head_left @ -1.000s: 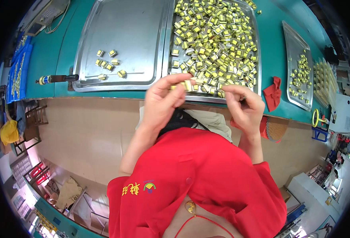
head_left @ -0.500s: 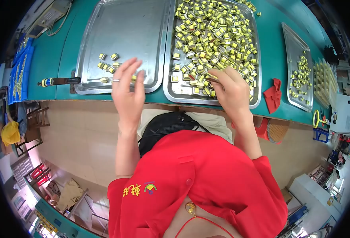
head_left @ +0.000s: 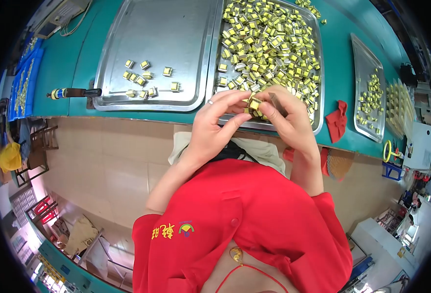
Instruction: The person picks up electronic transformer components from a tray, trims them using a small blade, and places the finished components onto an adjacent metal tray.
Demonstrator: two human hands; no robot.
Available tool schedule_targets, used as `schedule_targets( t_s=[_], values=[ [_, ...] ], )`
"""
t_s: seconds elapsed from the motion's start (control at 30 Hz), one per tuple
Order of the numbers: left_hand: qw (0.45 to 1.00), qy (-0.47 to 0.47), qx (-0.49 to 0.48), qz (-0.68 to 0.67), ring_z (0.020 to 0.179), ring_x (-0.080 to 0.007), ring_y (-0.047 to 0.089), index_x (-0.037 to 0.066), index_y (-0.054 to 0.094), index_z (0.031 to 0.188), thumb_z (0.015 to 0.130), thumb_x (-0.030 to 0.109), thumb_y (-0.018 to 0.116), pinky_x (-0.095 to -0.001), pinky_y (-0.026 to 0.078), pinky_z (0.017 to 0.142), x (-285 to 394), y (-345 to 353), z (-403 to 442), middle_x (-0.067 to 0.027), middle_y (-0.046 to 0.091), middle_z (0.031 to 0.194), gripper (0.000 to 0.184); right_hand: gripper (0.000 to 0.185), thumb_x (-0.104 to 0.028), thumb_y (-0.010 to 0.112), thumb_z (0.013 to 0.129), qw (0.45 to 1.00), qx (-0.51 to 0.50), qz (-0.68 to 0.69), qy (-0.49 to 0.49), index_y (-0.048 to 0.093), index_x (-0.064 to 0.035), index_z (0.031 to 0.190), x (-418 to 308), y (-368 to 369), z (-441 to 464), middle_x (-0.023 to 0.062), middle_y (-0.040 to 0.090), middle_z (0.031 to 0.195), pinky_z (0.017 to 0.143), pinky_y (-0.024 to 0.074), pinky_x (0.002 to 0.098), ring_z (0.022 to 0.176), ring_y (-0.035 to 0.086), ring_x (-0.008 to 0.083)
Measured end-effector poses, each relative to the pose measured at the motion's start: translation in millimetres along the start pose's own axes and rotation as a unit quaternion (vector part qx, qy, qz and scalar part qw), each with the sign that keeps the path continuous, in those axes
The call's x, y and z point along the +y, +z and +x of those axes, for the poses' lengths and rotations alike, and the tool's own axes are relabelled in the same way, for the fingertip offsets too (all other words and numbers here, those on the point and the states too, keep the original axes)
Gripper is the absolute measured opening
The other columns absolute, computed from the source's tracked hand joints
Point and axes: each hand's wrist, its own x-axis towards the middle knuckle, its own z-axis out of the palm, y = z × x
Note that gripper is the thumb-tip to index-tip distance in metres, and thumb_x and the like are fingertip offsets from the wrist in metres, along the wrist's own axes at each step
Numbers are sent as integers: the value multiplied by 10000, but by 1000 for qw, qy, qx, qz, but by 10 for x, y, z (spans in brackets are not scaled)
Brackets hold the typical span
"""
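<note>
My left hand, wearing a ring, pinches a small yellow-taped transformer between thumb and fingertips. My right hand meets it there, fingers closed on a thin flat metal blade, its thumb close to the transformer. Both hands are over the near edge of a metal tray heaped with similar transformers. To the left, another metal tray bears several loose transformers, some with pins showing. Fingers partly cover the held transformer.
A red cloth lies on the green table, right of the heaped tray. Beyond it stands a smaller tray with more transformers. A dark-handled tool lies at the left, and blue bins stand at the far left.
My left hand has moved right from the left tray to meet my right hand and now pinches a transformer. More of the transformers in the left tray are uncovered.
</note>
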Motion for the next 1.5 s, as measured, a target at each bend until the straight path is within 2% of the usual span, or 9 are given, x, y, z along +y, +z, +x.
schedule_targets(
  t_s=[0.13, 0.17, 0.27, 0.37, 0.57, 0.77, 0.87, 1.37, 1.5],
  values=[
    [996, 3, -2, -86, 1001, -162, 569, -59, 572, 1105, 846, -110, 569, -270, 485, 863, -7, 78, -15, -109, 525, 1118, 264, 185, -139, 637, 882, 994, -6, 84, 70, 617, 40, 925, -4, -10, -139, 42, 523, 718, 545, 339, 260, 622, 435, 106],
    [995, 11, -5, -95, 998, -160, 569, -60, 575, 1091, 846, -108, 570, -269, 487, 858, -25, 79, -19, -111, 527, 1115, 250, 181, -124, 639, 884, 991, -13, 92, 101, 630, 43, 952, 13, -24, -175, 24, 582, 754, 578, 395, 230, 654, 493, 68],
    [996, 16, -4, -92, 962, -143, 583, -42, 600, 1046, 849, -78, 589, -255, 497, 832, -70, 83, -58, -93, 548, 1076, 201, 173, -85, 639, 880, 961, 41, 223, 157, 639, 45, 994, -69, 34, -245, 35, 637, 828, 650, 468, 209, 735, 574, 65],
    [989, -30, 0, -144, 942, -130, 582, -37, 600, 1061, 852, -62, 597, -245, 502, 824, -69, 140, -98, -78, 553, 1064, 210, 195, -54, 636, 875, 958, 19, 218, 185, 634, 42, 1045, -16, -2, -288, 57, 658, 894, 717, 507, 211, 811, 614, 79],
    [983, -46, -15, -175, 938, -122, 583, -45, 568, 1135, 860, -65, 588, -245, 502, 838, -2, 190, -80, -68, 555, 1063, 276, 216, -40, 658, 853, 950, 52, 264, 160, 621, 28, 1055, -2, 59, -280, 44, 648, 860, 661, 483, 186, 759, 595, 59],
    [979, -65, 0, -195, 933, -120, 588, -50, 539, 1164, 852, -69, 598, -244, 499, 838, -61, 150, -104, -73, 598, 1012, 318, 295, 18, 709, 782, 963, 33, 246, 107, 612, 2, 1061, 62, 40, -323, 3, 614, 857, 551, 344, 156, 627, 440, -2],
    [976, -70, -3, -206, 932, -119, 589, -50, 538, 1161, 850, -69, 603, -246, 498, 840, -57, 164, -102, -78, 604, 1017, 318, 300, 26, 712, 774, 961, 48, 249, 106, 618, -1, 1057, 69, 62, -328, -8, 604, 856, 548, 328, 158, 611, 399, -2],
    [981, -47, -10, -189, 952, -124, 577, -40, 558, 1183, 853, -61, 605, -256, 499, 853, -81, 153, -89, -65, 541, 1083, 334, 265, 37, 696, 777, 959, 70, 252, 107, 631, -2, 1031, 79, 100, -348, -8, 593, 848, 552, 325, 165, 618, 400, 3],
    [969, -105, -32, -219, 1000, -157, 598, -30, 524, 1234, 894, -4, 571, -281, 486, 867, -105, 148, -79, -106, 596, 1139, 344, 282, 37, 707, 754, 987, 61, 146, 35, 650, -16, 1025, 64, 105, -325, -2, 581, 853, 534, 305, 172, 597, 392, 11]
  ],
)
